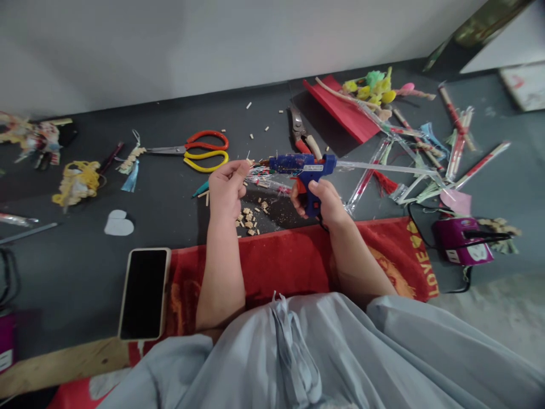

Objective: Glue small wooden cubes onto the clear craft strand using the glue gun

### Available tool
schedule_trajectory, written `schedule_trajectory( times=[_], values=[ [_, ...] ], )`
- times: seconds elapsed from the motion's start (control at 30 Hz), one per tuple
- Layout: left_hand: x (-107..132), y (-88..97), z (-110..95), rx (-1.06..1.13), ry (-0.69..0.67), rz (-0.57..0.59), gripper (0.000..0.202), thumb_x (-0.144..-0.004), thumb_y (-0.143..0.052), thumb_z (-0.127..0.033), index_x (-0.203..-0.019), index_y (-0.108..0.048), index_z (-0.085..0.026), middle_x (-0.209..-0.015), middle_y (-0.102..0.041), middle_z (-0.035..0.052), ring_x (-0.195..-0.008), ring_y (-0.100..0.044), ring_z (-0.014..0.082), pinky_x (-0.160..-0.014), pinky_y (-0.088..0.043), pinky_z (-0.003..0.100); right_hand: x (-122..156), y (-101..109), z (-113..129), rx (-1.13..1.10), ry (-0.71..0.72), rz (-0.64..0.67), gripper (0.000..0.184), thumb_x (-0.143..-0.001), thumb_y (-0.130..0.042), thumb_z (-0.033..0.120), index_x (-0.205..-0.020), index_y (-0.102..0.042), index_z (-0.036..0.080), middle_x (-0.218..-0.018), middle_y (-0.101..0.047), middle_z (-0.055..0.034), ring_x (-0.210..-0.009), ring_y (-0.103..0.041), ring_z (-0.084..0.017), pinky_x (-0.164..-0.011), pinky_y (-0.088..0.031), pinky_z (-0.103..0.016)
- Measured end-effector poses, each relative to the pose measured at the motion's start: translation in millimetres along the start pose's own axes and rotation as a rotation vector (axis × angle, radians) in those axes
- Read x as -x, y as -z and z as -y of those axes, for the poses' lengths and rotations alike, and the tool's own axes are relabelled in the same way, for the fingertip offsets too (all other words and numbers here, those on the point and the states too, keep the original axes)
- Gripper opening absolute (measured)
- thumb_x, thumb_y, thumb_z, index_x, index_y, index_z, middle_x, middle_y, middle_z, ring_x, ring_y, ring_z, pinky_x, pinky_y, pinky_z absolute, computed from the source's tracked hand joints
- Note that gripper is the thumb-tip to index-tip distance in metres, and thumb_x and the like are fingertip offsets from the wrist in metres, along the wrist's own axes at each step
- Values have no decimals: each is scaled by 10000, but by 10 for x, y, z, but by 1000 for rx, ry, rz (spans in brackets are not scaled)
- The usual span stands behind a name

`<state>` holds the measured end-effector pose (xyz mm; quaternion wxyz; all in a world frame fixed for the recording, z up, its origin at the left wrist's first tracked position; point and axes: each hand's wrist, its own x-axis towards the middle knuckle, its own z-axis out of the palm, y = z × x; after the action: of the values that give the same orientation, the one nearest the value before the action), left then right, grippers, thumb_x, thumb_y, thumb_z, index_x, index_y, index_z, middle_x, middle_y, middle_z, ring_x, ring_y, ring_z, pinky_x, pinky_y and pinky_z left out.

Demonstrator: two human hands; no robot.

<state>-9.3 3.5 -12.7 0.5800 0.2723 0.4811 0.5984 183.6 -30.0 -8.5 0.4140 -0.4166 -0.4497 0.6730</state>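
Note:
My right hand is closed round the handle of a blue glue gun, its nozzle pointing left. A long clear glue stick sticks out of the gun's back end. My left hand is closed in a pinch at the nozzle tip, on a small pale piece whose kind I cannot make out. Thin coloured wires or sticks lie under the nozzle. Below, several small wooden bits are scattered on the dark table.
Scissors with red and yellow handles lie left of my hands, pliers beyond them. A phone rests near the front edge by a red towel. Wrapped sticks, red paper and a purple box are at right.

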Motion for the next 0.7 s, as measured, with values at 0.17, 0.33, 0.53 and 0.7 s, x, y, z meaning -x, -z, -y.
schedule_trajectory(
  times=[0.17,0.33,0.53,0.7],
  values=[
    [-16,-11,-4,8,7,-40,216,-588,-831,-299,-635,-675,-158,-501,-507,-67,-337,-215,-20,-319,-118,183,152,157,260,390,25,-170,290,-796,-567,462,-817,-610,176,-638,-599,1,-517,-512,-96,-518,-404,-237],
    [-25,-15,-17,38,16,-67,203,-578,-833,-282,-620,-676,-160,-430,-455,-85,-327,-186,-22,-319,-105,173,414,412,449,1124,-85,-432,263,-774,-584,443,-843,-611,191,-694,-596,-36,-648,-528,-182,-629,-393,-310],
    [-29,-12,-28,37,5,-74,200,-590,-822,-282,-618,-659,-170,-425,-447,-89,-319,-196,-16,-320,-106,186,614,616,291,1521,-234,-594,372,-731,-621,363,-1036,-587,152,-973,-659,-150,-890,-600,-292,-757,-448,-393],
    [-37,10,-8,44,-17,-60,208,-605,-817,-305,-632,-661,-170,-417,-404,-100,-316,-189,-15,-322,-109,190,634,690,100,1600,-252,-691,431,-720,-633,390,-1038,-594,102,-975,-639,-183,-912,-597,-309,-813,-463,-442]
  ],
)
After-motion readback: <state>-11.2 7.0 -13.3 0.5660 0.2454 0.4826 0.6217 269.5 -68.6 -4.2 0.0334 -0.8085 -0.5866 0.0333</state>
